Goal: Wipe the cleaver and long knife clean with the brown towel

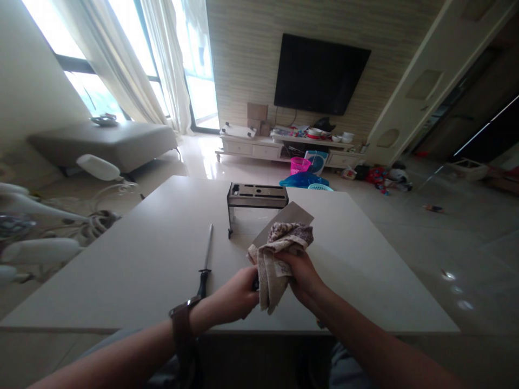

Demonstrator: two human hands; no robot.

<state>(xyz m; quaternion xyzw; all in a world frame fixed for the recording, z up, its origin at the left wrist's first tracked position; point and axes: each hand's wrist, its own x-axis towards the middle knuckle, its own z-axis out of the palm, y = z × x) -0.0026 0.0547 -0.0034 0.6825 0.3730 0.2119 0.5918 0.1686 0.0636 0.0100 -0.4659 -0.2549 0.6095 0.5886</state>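
Observation:
My left hand (235, 294) is closed around the dark handle of a cleaver (300, 212), just above the near part of the table. Its broad grey blade points away and to the right. A beige and brown patterned cloth (271, 270) is bunched in my right hand (302, 273) and lies over the blade, hiding its lower part. Beyond the blade stands a knife holder (257, 190) with a slotted metal top and clear sides. To the left of my hands, a sharpening steel (208, 251) with a black handle lies on the table.
The white table (154, 243) has its near edge at my lap. Past its far edge are a pink basket (300, 165) and a blue plastic bag (304, 181). A white lamp (99, 167) with several shades stands close on the left. A low cabinet (265, 150) lines the wall.

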